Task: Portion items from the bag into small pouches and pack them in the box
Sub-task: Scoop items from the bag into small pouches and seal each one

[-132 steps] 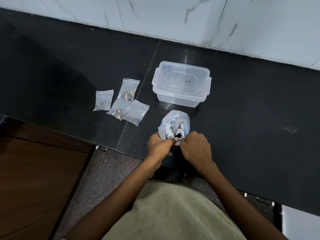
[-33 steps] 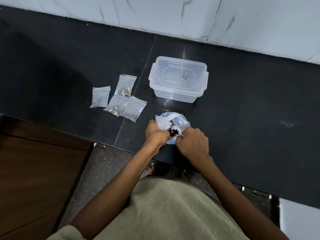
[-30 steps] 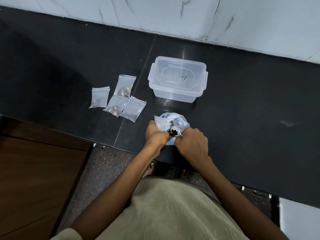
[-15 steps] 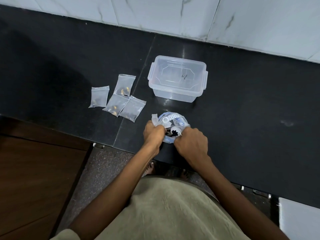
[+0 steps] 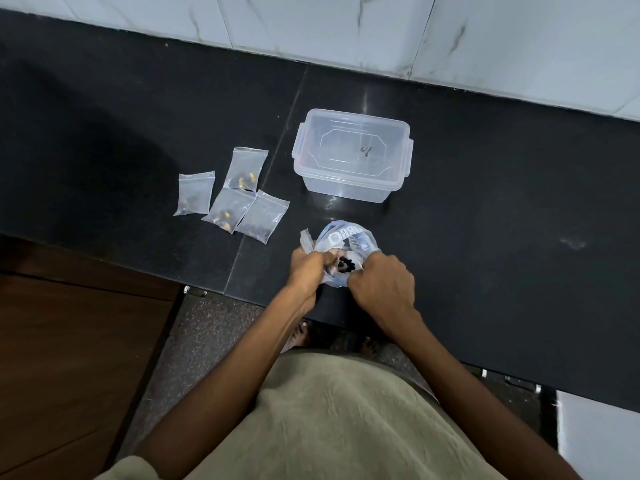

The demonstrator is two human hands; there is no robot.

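Nearest to me I see a grey-green shirt (image 5: 322,420) filling the bottom of the view, with both bare forearms running up from it. Toes (image 5: 299,336) show on the speckled floor (image 5: 194,341) just under the counter edge. A brown cabinet (image 5: 69,358) sits low on the left.

Left hand (image 5: 308,266) is clenched on the left side of the bag (image 5: 346,242), fingers curled into the crumpled plastic, a twisted tail of it sticking up past the knuckles. Right hand (image 5: 382,284) grips the bag's right side, fingers curled, knuckles facing me. The two hands are close together with the bag's mouth between them. Small dark items (image 5: 345,265) show in that gap; I can't tell what they are. The bag is thin clear-white plastic with blue print, resting on the black counter (image 5: 502,220) near its front edge.

Left of the bag and a bit further back lie four small clear pouches (image 5: 228,197) flat on the counter. Three overlap or touch in a cluster, and one sits just beside them on the left. At least two hold small yellowish bits; the contents of the others are too faint to tell.

Beyond the bag, apart from it, stands the box (image 5: 353,157), clear plastic, rectangular, with its lid on and side clips. A small dark mark shows on the lid. Behind it runs the white marble-look wall (image 5: 450,39).
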